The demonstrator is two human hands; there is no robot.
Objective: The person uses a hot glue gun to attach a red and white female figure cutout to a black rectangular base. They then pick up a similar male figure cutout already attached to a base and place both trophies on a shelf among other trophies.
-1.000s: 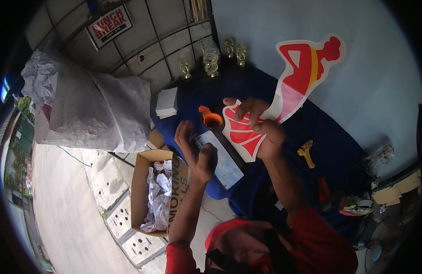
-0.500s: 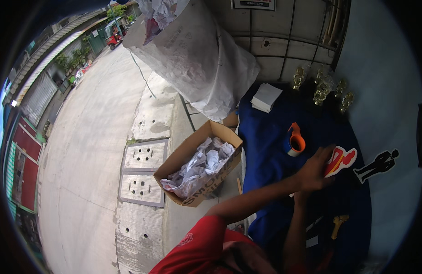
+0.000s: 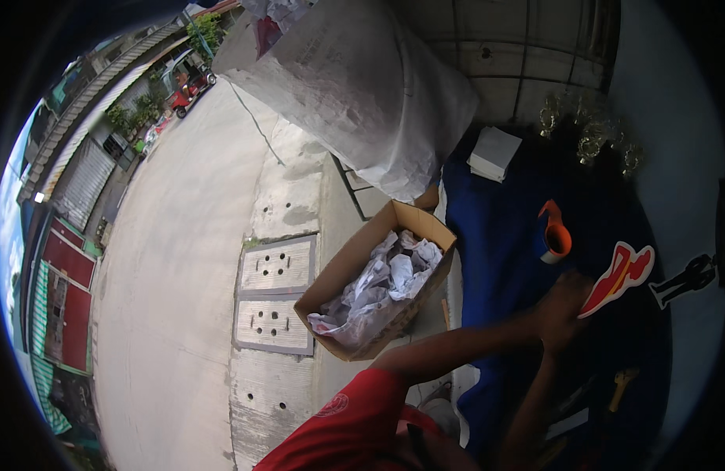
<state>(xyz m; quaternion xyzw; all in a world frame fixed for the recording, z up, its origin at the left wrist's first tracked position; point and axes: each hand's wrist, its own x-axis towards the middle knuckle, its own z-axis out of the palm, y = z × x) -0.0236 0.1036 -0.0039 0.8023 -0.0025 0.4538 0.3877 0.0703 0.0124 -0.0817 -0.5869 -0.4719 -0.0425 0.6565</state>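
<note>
Over the blue-draped table (image 3: 496, 271) now, a red figure cutout (image 3: 618, 276) with a yellow stripe and white border is held up at the hands, its lower end covered by the left hand (image 3: 563, 306). Trouble could be brewing here: if that lower end is squeezed or twisted too hard, the flat figure might be creased. And with a wide swing to the right, the black figure cutout (image 3: 684, 280) just beside it could be knocked over; with a slip the other way, the orange tape dispenser (image 3: 557, 237) might be bumped. To the pose: the left forearm (image 3: 465, 343) is stretched low and long toward the right, while the right forearm (image 3: 527, 408) is raised steeply from the lower edge, and the right hand (image 3: 558, 339) is largely hidden where the two meet. The grip is lost in shadow: how far either hand's fingers are closed, and by which one the cutout is pinched, cannot be told.
</note>
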